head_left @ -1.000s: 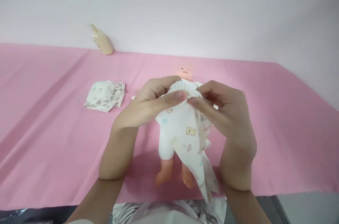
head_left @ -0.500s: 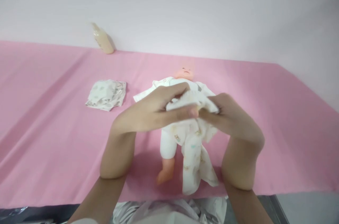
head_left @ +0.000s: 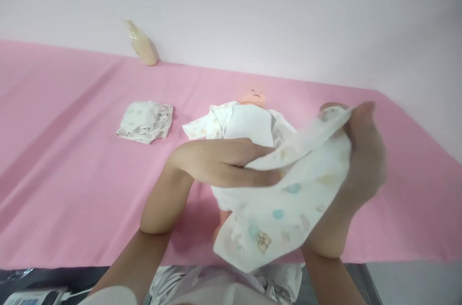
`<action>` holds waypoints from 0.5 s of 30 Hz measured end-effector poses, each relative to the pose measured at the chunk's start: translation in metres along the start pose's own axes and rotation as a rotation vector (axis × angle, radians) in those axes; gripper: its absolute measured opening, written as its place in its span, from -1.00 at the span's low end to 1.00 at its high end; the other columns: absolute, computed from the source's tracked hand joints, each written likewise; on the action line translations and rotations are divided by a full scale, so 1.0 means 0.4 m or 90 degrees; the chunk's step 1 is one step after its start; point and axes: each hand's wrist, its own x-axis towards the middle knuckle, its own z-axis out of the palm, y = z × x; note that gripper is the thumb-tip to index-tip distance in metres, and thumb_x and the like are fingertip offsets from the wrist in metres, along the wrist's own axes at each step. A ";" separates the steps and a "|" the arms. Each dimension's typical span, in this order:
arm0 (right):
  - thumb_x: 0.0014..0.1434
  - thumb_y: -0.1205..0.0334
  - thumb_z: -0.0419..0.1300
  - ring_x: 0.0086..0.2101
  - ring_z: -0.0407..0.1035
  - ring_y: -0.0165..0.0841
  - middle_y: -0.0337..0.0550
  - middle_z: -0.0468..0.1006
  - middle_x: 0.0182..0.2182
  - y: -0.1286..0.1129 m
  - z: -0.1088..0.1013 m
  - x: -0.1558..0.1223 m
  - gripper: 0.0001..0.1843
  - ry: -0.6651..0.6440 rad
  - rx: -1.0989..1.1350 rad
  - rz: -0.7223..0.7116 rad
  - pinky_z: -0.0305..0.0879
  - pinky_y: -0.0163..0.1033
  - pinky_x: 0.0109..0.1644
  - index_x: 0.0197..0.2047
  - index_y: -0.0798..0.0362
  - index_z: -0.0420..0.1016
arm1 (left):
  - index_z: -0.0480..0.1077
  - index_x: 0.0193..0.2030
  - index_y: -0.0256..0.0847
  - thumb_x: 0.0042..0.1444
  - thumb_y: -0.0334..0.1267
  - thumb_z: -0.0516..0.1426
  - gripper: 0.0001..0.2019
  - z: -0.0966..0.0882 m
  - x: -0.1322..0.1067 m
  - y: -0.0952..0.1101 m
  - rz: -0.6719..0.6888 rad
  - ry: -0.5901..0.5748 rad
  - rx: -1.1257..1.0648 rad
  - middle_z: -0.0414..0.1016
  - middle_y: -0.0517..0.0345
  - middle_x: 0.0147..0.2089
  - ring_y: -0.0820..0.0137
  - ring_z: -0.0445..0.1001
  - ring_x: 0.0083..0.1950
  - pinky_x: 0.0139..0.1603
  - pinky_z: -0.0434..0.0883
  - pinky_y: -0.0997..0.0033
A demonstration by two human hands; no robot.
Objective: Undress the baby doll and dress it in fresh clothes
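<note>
A baby doll (head_left: 249,122) in white lies on its back on the pink tablecloth (head_left: 65,165), head toward the wall. I hold a white printed baby garment (head_left: 288,209) stretched over its legs. My left hand (head_left: 224,163) pinches one edge of the garment above the doll's belly. My right hand (head_left: 361,151), blurred by motion, grips the other edge out to the right. The doll's legs are mostly hidden behind the cloth.
A folded printed cloth (head_left: 145,121) lies on the tablecloth to the left of the doll. A cream bottle (head_left: 141,48) leans against the white wall at the back. Crumpled white material (head_left: 231,281) sits at the near table edge.
My right hand has swung out to the right, pulling the bunched garment open and wide. My left hand stayed over the doll's belly. The doll's torso now shows.
</note>
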 end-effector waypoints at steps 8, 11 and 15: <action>0.06 0.12 0.28 -0.64 0.14 -0.52 -0.31 0.29 -0.65 -0.008 -0.001 0.010 -0.74 -0.319 -0.001 0.106 0.06 -0.36 -0.61 -0.54 0.07 0.39 | 0.44 -0.35 -0.19 0.19 -0.25 0.10 -0.86 0.009 0.001 0.000 0.058 0.335 -0.113 0.44 0.25 -0.41 0.52 0.42 -0.42 -0.47 0.33 0.58; 0.09 0.19 0.21 -0.58 0.23 -0.47 -0.29 0.35 -0.57 0.015 -0.008 0.011 -0.85 -0.136 0.148 0.125 0.17 -0.35 -0.56 -0.47 0.04 0.43 | 0.45 -0.33 -0.21 0.10 -0.21 0.19 -0.88 0.020 0.012 -0.004 -0.030 0.231 -0.099 0.45 0.26 -0.46 0.50 0.43 -0.49 -0.57 0.30 0.58; 0.10 0.01 0.19 -0.60 0.25 -0.45 -0.30 0.30 -0.62 0.021 -0.007 0.013 -0.73 -0.105 0.154 0.154 0.18 -0.35 -0.60 -0.49 0.02 0.39 | 0.45 -0.41 -0.24 0.09 -0.32 0.19 -0.91 0.023 0.019 -0.007 0.010 0.318 -0.077 0.49 0.25 -0.42 0.47 0.51 -0.39 -0.48 0.40 0.60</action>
